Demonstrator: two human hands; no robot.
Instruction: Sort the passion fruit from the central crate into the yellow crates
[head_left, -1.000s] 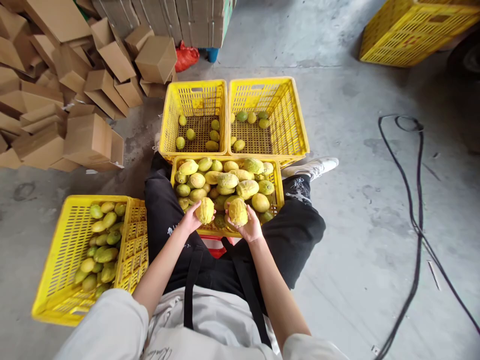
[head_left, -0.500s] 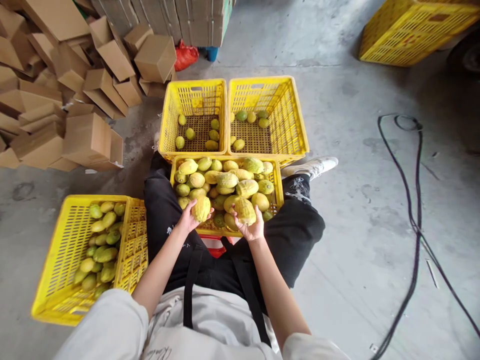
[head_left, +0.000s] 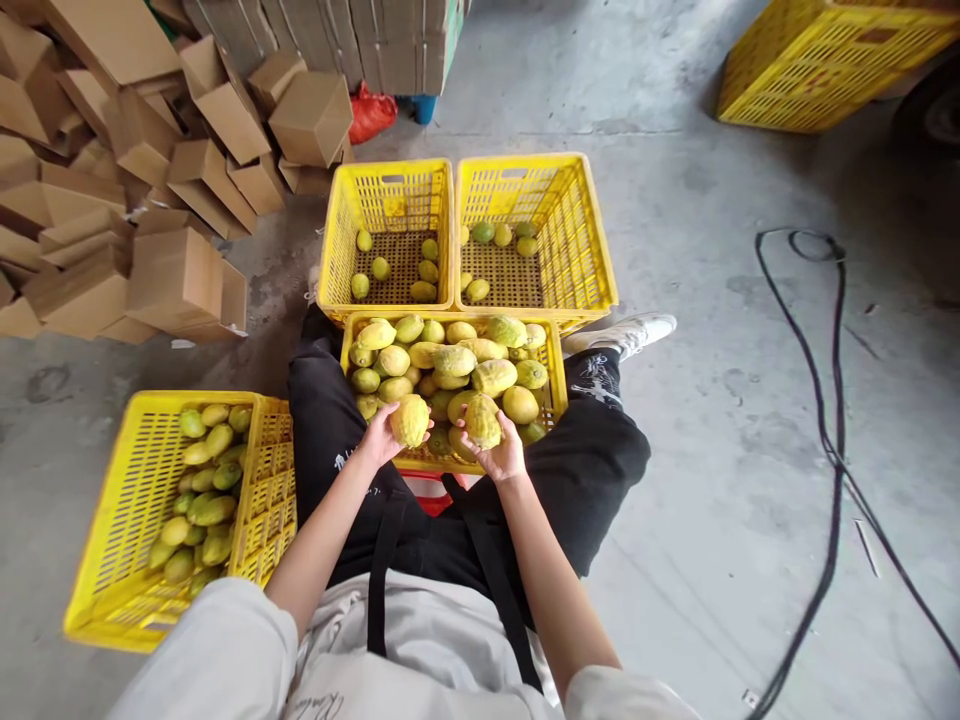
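Note:
My left hand [head_left: 381,436] is closed around a yellow papaya [head_left: 410,421], with the fingers wrapped beneath it. In my right hand [head_left: 505,455] sits a second, greener-yellow papaya [head_left: 482,421], gripped between thumb and fingers. Both fruits are held side by side, a short gap apart, over the near edge of a yellow plastic crate [head_left: 556,372] between my legs. That crate is heaped with several yellow-green papayas [head_left: 454,360], some elongated and some rounder.
Beyond it stand two deeper yellow crates, left [head_left: 324,240] and right [head_left: 600,240], each with several fruits on its floor. A yellow crate [head_left: 112,510] of papayas is at my left. Cardboard boxes [head_left: 176,275] pile up far left; a black cable [head_left: 836,460] lies right.
Both held papayas have been turned in my hands. The left one has shifted slightly right, the right one slightly left, narrowing the gap. The crates stay put.

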